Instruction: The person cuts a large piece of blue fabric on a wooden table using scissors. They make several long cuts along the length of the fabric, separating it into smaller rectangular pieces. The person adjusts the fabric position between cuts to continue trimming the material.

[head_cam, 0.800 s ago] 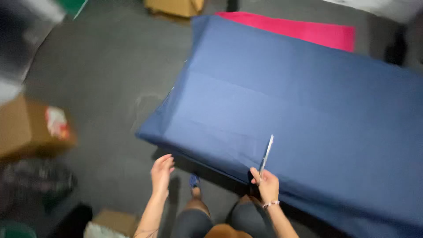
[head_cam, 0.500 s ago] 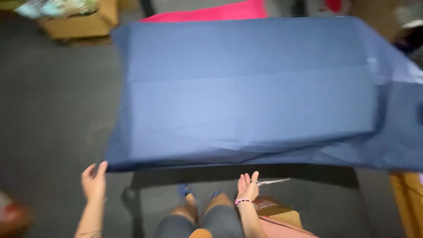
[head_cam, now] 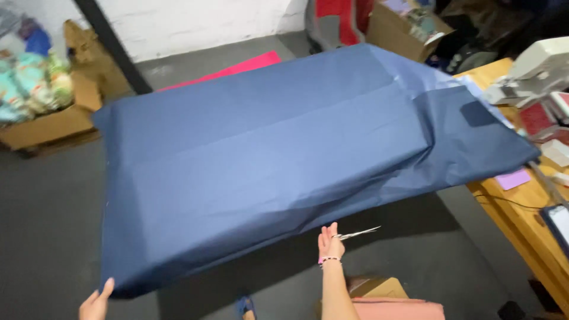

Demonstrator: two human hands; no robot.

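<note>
Head view, left to right. Far left, one cardboard box (head_cam: 50, 121) stuffed with bundled cloth sits on the grey floor (head_cam: 47, 237). Our left hand (head_cam: 96, 303) is at the bottom edge of frame, fingers spread, just under the near-left corner of the blue fabric sheet (head_cam: 278, 160) — we cannot tell whether it pinches the hem or only touches it.

One blue sheet, billowed flat in the air, long axis running from lower left up to the right, where its far end drapes over the wooden table (head_cam: 521, 213). A strip of pink fabric (head_cam: 237, 68) shows behind its far edge.

Our right hand (head_cam: 329, 243) is raised at the near edge, roughly mid-length, palm up against the hem and closed around one pair of scissors (head_cam: 355, 234) whose blades point right, along the edge. So the sheet lies up and away from both hands; the left hand has the corner, the right is nearer the middle.

Below the right wrist: one folded pink cloth (head_cam: 394, 309) on a small box. Far right, one sewing machine (head_cam: 545, 65) on the table, one second cardboard box (head_cam: 400, 24) behind.
</note>
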